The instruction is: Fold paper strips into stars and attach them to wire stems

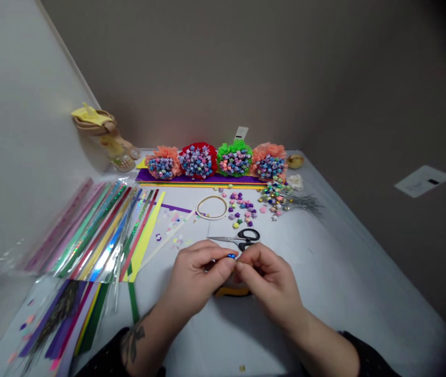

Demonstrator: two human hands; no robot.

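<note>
My left hand (203, 272) pinches a small shiny blue piece (231, 256), perhaps a folded paper star, between thumb and forefinger. Close against it, my right hand (268, 280) has thumb and fingers pressed together; what they grip, if anything, is too small to make out. Just beyond the fingertips lie scissors with black handles (248, 235), blades pointing left. Below the hands, a black and yellow object (232, 290) shows only in part, the hands hiding the rest. Small folded paper stars (248, 212) in purple, pink and yellow lie scattered past the scissors.
Paper strips in clear sleeves (89, 230) cover the left side. Several tissue-wrapped star bouquets (198, 159) stand at the back on stacked coloured paper (207, 183). A ring of tape (211, 208) lies mid-table. Stars on wire stems (285, 196) rest back right; a tan basket (97, 125) stands back left.
</note>
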